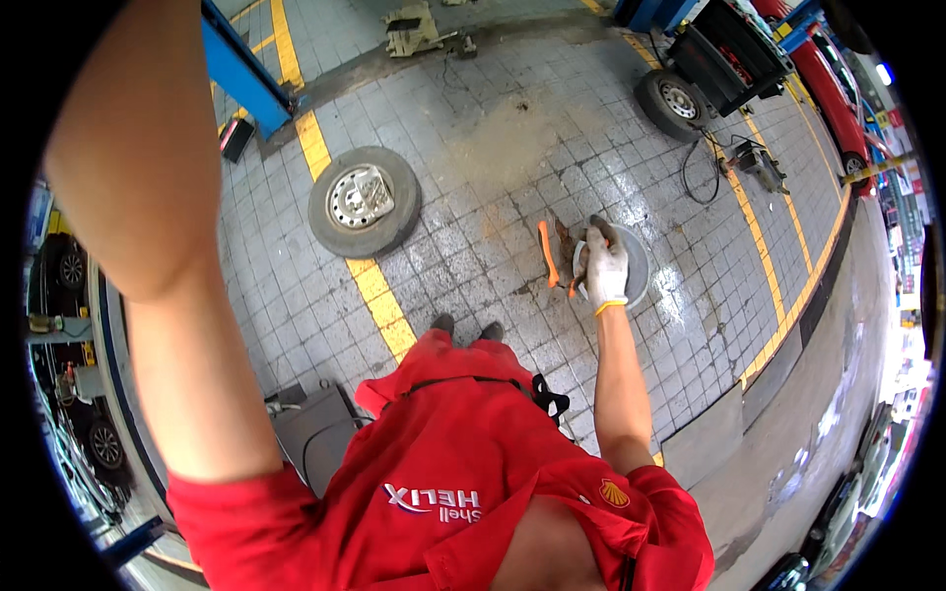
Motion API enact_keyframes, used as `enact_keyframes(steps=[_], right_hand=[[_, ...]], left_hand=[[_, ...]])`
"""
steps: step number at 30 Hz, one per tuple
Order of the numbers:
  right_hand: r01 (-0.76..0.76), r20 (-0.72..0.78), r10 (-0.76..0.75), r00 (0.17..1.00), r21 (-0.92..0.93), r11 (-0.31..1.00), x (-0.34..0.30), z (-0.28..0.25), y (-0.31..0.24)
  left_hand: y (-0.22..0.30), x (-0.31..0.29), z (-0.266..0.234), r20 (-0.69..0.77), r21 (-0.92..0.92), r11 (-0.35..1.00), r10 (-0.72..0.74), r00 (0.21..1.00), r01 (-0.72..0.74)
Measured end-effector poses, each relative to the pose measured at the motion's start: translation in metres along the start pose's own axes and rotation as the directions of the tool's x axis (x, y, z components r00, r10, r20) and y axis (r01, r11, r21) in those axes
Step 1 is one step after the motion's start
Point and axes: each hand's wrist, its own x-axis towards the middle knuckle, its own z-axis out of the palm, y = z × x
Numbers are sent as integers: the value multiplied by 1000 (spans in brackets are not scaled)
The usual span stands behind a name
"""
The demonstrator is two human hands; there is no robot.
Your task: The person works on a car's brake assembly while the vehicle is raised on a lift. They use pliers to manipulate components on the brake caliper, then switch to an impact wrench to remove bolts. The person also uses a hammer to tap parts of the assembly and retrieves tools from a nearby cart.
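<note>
My right hand [609, 266], in a white work glove with dark fingertips, is out to the right, low over the floor. Its fingers are curled, and what lies inside them is hidden. Beside it is a dark brown, dirty part [565, 242], with a bright orange curved piece [546, 252] just left of that. A round grey pan or basin [637, 264] shows partly behind the glove. My left arm [187, 325] is raised close to the camera, large and blurred; its hand lies beyond the upper edge.
A wheel [394, 212] lies flat on the tiled floor, a small bag on its rim. Another wheel [672, 104] rests by a black tool cart [724, 54] at upper right. A blue lift post [246, 74] stands at upper left. A grey box [320, 433] with a cable is near my left side.
</note>
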Motion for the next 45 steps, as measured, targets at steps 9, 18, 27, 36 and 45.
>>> enact_keyframes(steps=[9, 18, 27, 36, 45], right_hand=[[74, -64, -72, 995, 31, 997, -29, 11, 49], [-233, 325, 131, 937, 296, 926, -65, 163, -12], [-273, 372, 327, 869, -191, 943, -24, 268, -9], [-16, 587, 644, 490, -733, 680, 17, 362, -41], [-130, 725, 510, 464, -513, 848, 34, 426, -82]], left_hand=[[49, -307, 162, 862, 32, 87, -507, 17, 996], [115, -393, 197, 976, -4, -295, -208, -60, 956], [-25, -459, 193, 962, -62, 264, -242, 129, 963], [-152, -484, 190, 941, -225, 538, -95, 324, 812], [-203, -480, 181, 755, -225, 319, -539, 372, 921]])
